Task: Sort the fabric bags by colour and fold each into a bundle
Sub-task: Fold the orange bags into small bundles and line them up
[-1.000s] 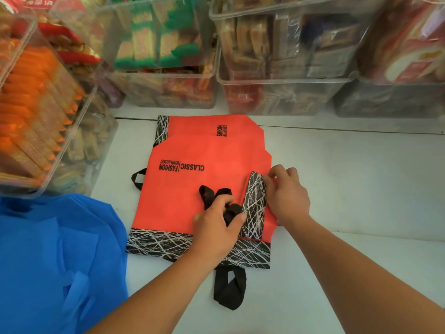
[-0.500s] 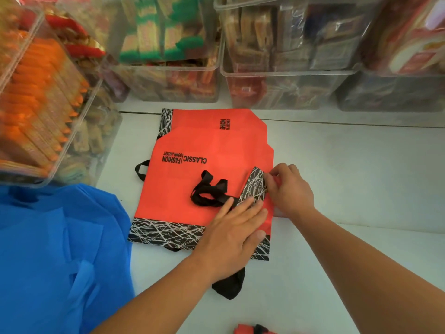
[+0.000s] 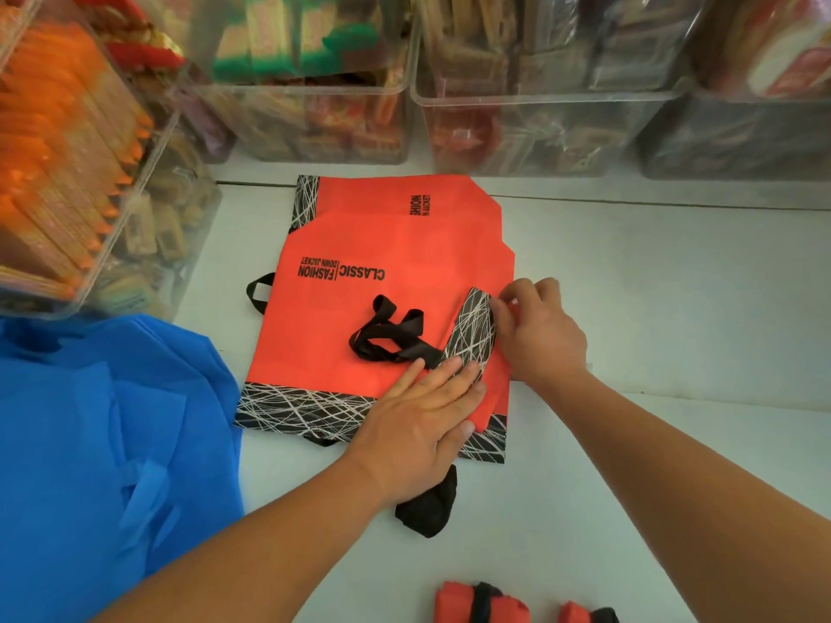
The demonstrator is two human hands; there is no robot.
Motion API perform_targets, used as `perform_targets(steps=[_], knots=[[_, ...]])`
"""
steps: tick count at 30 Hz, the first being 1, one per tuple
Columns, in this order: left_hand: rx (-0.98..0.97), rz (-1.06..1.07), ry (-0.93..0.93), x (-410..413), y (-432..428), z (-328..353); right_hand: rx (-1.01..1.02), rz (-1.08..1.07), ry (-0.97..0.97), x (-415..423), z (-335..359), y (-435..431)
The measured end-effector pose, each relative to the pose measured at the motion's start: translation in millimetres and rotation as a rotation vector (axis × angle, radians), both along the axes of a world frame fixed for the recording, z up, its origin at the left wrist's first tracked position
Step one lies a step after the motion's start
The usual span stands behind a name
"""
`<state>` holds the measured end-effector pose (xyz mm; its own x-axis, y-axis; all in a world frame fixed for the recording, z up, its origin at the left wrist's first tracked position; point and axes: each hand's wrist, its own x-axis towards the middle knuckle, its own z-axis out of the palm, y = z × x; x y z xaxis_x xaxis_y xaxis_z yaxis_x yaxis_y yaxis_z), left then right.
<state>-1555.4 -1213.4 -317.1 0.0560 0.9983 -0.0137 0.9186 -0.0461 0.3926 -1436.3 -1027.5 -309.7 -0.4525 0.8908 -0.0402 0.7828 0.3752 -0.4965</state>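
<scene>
Two hands are on the orange bag [image 3: 359,317], which lies flat on the white table [image 3: 674,308] in the middle of the scene, on top of a second orange bag [image 3: 386,195] with the same black print. The left hand [image 3: 418,438] lies flat on the near right part of the bag. Its fingers are straight and close together, and they press the fabric down. The right hand [image 3: 539,339] is at the right edge, where its curled fingers pinch the folded-in side of the bag, touching the patterned strip [image 3: 472,335] that runs diagonally over the orange. A crumpled black handle [image 3: 386,339] lies on the bag, left of this strip and just beyond the left fingertips. Another black handle [image 3: 427,510] comes out from under the near edge, below the left wrist.

A heap of blue bags [image 3: 90,442] fills the near left corner, just beside the orange bag. Two small orange bundles [image 3: 481,602] lie at the near edge, cut off by the frame. Clear plastic bins [image 3: 539,128] full of packets stand along the far side and on the left.
</scene>
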Motion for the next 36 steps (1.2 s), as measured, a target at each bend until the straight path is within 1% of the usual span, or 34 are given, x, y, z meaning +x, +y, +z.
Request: perform_targets(steps=[1,2,4,5,7,9,11,13,15,16,18,20,22,23,24,25,27,28,30,31,33,34,36], knots=[[-0.004,0.002,-0.003,-1,1,1,0.042,0.008,0.017,3,6,0],[-0.002,-0.002,0.008,-1,1,2,0.147,0.038,0.042,6,12,-1],[0.01,-0.031,0.057,-4,3,7,0.397,0.212,0.116,17,16,-9],[0.018,-0.057,0.086,-7,5,10,0.401,0.31,0.148,21,11,-14],[0.019,-0.124,0.105,-15,13,17,0.216,0.407,0.163,30,-5,-20],[-0.002,-0.186,0.076,-28,22,23,0.077,0.4,0.219,36,-20,-16],[-0.04,-0.207,0.049,-44,28,26,0.048,0.408,0.282,35,-22,-10],[-0.087,-0.215,0.008,-55,34,27,0.061,0.411,0.313,35,-24,-7],[-0.138,-0.207,-0.052,-60,41,31,0.017,0.385,0.335,34,-26,-8],[-0.158,-0.195,-0.078,-62,46,34,-0.063,0.343,0.369,33,-26,-9],[-0.203,-0.144,-0.092,-62,64,45,-0.313,0.183,0.453,33,-14,-9],[-0.242,-0.053,-0.02,-59,86,52,-0.576,0.076,0.54,32,5,-7],[-0.2,-0.008,0.09,-52,109,57,-0.741,0.024,0.611,34,21,-3],[-0.186,-0.003,0.103,-48,120,56,-0.801,0.011,0.653,35,27,-1],[-0.17,0.003,0.068,-44,128,53,-0.838,0.005,0.672,36,29,2],[-0.153,0.01,0.004,-43,136,48,-0.825,0.004,0.668,36,29,2],[-0.115,0.046,-0.118,-45,144,33,-0.658,0.041,0.58,36,20,1],[-0.109,0.079,-0.162,-46,145,26,-0.591,0.051,0.573,35,13,-2],[-0.103,0.157,-0.229,-47,145,15,-0.53,0.01,0.636,33,3,-6],[-0.099,0.19,-0.237,-46,143,10,-0.506,-0.025,0.669,31,0,-9],[-0.067,0.226,-0.191,-45,140,4,-0.416,-0.085,0.627,28,-6,-12],[-0.026,0.235,-0.145,-45,138,1,-0.348,-0.092,0.552,28,-6,-12],[0.054,0.252,-0.046,-44,134,-2,-0.125,-0.078,0.357,28,-2,-10]])
